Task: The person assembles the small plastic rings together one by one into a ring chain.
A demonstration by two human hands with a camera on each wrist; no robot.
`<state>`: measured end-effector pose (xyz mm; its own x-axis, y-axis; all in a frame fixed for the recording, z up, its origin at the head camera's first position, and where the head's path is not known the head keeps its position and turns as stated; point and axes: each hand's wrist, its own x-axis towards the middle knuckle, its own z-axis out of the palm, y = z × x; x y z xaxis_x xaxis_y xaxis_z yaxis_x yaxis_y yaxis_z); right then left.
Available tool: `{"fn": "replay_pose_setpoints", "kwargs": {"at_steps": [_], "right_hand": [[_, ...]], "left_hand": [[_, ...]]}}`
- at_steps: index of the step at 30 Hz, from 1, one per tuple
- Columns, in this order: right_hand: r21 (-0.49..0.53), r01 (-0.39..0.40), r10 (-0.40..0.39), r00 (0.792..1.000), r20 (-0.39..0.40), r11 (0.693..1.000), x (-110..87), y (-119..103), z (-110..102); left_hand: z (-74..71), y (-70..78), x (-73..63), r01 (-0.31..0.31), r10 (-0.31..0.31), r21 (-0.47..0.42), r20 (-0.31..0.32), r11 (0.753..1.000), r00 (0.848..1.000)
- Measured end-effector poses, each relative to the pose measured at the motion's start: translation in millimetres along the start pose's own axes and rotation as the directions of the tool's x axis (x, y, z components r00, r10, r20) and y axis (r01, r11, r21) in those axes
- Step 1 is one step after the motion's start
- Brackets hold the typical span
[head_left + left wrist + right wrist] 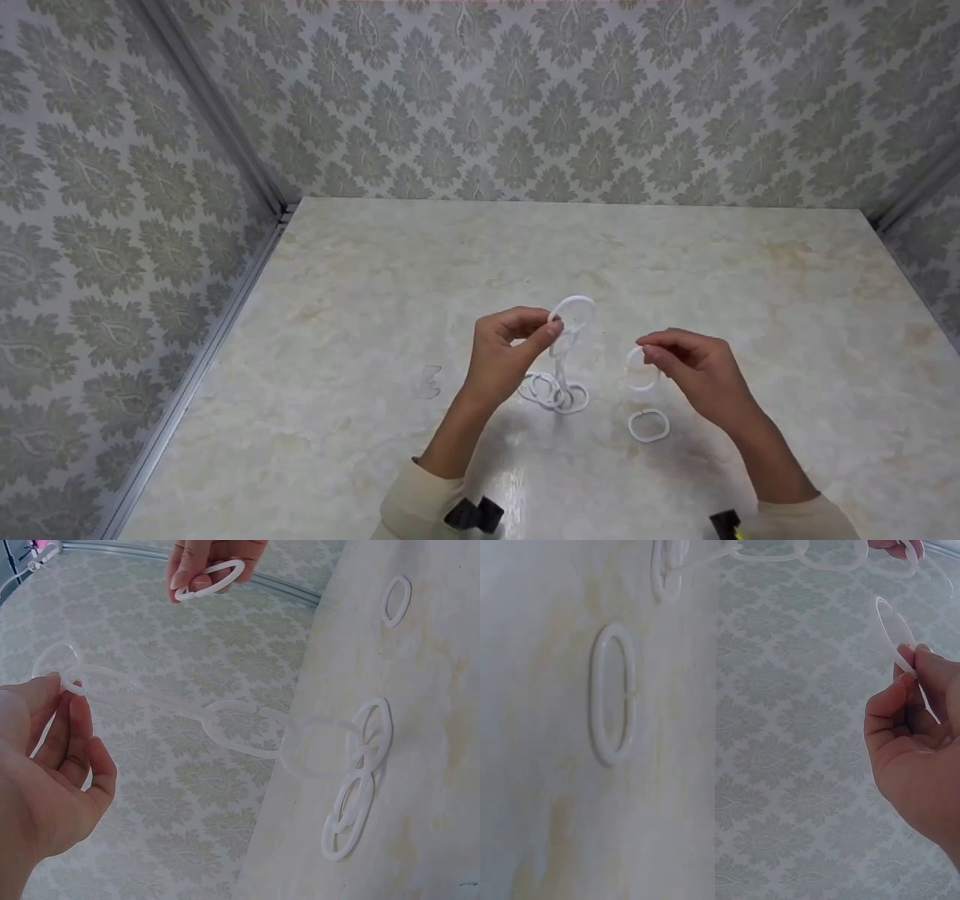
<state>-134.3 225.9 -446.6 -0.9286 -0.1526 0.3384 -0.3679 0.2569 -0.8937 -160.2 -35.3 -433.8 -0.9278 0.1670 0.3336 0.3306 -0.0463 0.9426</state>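
My left hand (510,349) pinches the top ring of a chain of white plastic rings (247,752) between thumb and fingers. From there the linked rings hang down, and the lower ones lie heaped on the table (360,300). Off to the right, my right hand (697,367) pinches a separate white ring (891,634), held above the table and apart from the chain. Below that hand a single loose white ring (649,426) lies flat; a small gap shows in its side in the right wrist view.
A clear, thin piece with a wavy edge (430,381) lies on the table left of the left hand. Patterned wall panels (517,97) stand behind the table and along its left side, with a metal rail (195,382) by the left edge.
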Motion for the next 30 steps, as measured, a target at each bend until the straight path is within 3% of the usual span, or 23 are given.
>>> {"fn": "replay_pose_setpoints", "kwargs": {"at_steps": [18,30], "right_hand": [[0.007,-0.034,0.034,0.998,0.045,0.999,28.7,-23,11],[0.121,-0.033,0.026,0.998,0.059,0.992,43.7,-30,15]], "left_hand": [[2.5,-1.1,-0.7,-0.006,0.006,0.001,0.007,1.0,1.0],[3.9,-0.6,-0.3,-0.024,0.024,-0.011,0.012,1.0,1.0]]}}
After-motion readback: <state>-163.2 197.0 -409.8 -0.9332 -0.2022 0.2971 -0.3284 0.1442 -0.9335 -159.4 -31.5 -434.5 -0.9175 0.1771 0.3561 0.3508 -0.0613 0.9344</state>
